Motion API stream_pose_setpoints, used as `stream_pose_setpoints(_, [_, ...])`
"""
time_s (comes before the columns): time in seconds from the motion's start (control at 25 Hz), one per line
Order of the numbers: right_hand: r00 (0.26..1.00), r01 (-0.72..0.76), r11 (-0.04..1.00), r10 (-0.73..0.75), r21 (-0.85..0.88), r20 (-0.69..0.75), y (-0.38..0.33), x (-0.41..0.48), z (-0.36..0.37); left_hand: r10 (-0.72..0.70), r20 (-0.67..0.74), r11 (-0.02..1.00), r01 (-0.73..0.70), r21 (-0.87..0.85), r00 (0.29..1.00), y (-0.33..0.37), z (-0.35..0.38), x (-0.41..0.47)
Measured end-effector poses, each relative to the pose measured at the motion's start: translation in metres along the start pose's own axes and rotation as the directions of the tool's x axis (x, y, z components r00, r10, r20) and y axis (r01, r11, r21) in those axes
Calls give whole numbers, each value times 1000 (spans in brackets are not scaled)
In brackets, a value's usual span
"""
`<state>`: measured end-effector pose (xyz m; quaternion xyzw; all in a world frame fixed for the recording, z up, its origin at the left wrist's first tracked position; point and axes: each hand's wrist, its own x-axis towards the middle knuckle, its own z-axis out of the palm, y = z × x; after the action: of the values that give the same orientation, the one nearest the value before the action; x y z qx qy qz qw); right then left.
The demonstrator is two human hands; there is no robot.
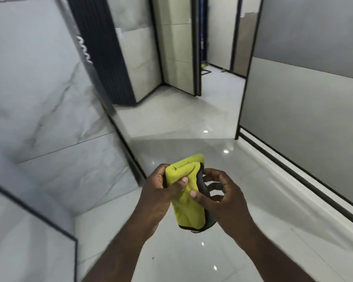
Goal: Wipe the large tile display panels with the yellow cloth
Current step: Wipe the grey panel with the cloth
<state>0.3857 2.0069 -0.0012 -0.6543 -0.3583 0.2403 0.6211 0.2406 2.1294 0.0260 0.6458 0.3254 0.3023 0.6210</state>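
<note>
Open glossy floor (181, 119) runs ahead between a black-edged marble panel (39, 88) on our left and a grey panel (304, 98) on our right. We hold the folded yellow cloth (185, 202) over the floor, left hand (159, 194) gripping near its top, right hand (222, 198) pinching its right edge. Its long axis runs up the view, top tipped slightly left.

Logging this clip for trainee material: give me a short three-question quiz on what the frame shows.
1. True or false: the yellow cloth touches the white marbled tile panel.
2. Of the left hand and right hand, which grips the cloth? A) left only B) right only C) both
3. Fill in: the cloth's reverse face is ____.
Key: 1 false; 2 C; 3 dark grey.
</note>
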Motion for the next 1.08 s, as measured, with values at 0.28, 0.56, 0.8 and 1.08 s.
stream_pose_setpoints(0.28, [965, -137, 990, 127, -28, -228, 46, 156, -3, -27, 166, 997, 39, -69, 986, -42, 35, 192])
stream_pose_setpoints(0.56, [912, -204, 979, 195, 15, -361, 34, 355, -1, 62, 466, 993, -6, -120, 882, -15, 52, 429])
stream_pose_setpoints(0.8, [743, -114, 990, 143, 86, -654, 57, 491, -46, 30, 618, 995, -80, 55, 785, -4, 107, 582])
stream_pose_setpoints(1.08, [706, -98, 960, -119, -263, -699, 119, 690, -130, 148, 477, 957, -247, 151, 866, 11, 216, 796])
